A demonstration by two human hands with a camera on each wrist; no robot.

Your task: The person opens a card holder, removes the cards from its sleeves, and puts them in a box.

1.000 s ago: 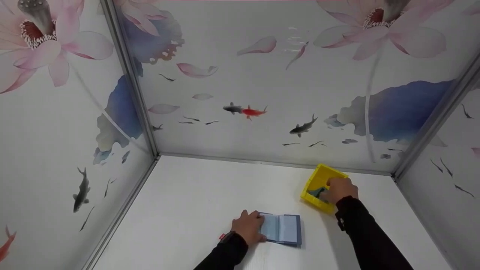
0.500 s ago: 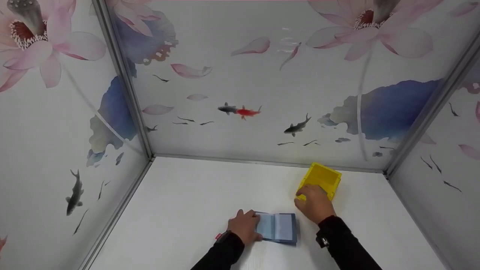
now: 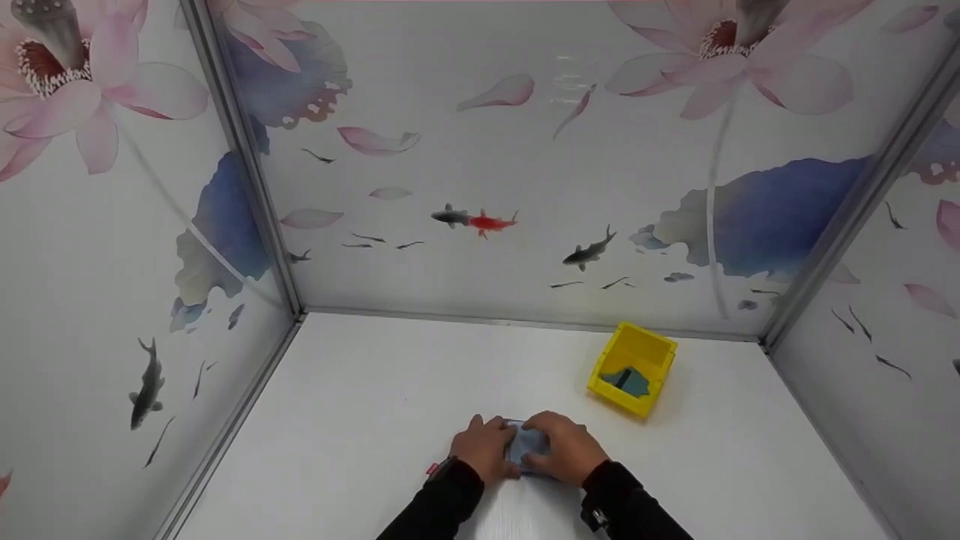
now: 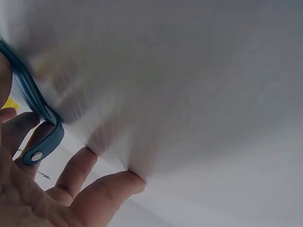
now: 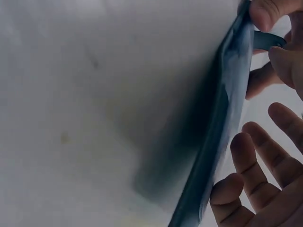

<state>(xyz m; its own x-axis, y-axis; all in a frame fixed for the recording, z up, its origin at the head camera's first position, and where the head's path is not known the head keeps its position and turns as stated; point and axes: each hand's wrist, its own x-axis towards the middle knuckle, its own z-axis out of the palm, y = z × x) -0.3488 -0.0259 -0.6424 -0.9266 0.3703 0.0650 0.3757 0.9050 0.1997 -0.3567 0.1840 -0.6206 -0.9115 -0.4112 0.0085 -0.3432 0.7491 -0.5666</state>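
A small blue card holder (image 3: 529, 444) with pale clear sleeves lies open like a booklet on the white table, partly covered by both hands. My left hand (image 3: 481, 448) grips its left side, and two of its fingertips (image 4: 135, 177) rest on the table. Beside those fingers a strap (image 4: 49, 146) with a metal snap sticks out from the holder's edge. My right hand (image 3: 570, 451) lies over the right part, its loosely bent fingers (image 5: 258, 179) right at the sleeve surface. No card shows between them.
Behind and to the right stands a yellow box (image 3: 651, 349) holding an irregular blue-green piece (image 3: 630, 381) with a dark strip. White panels printed with lotus flowers and fish (image 3: 491, 223) enclose the table at the back and sides.
My right hand has come out of the yellow box and moved left and nearer, onto the card holder. The blue-green piece now shows in the box. My left hand stays on the holder.
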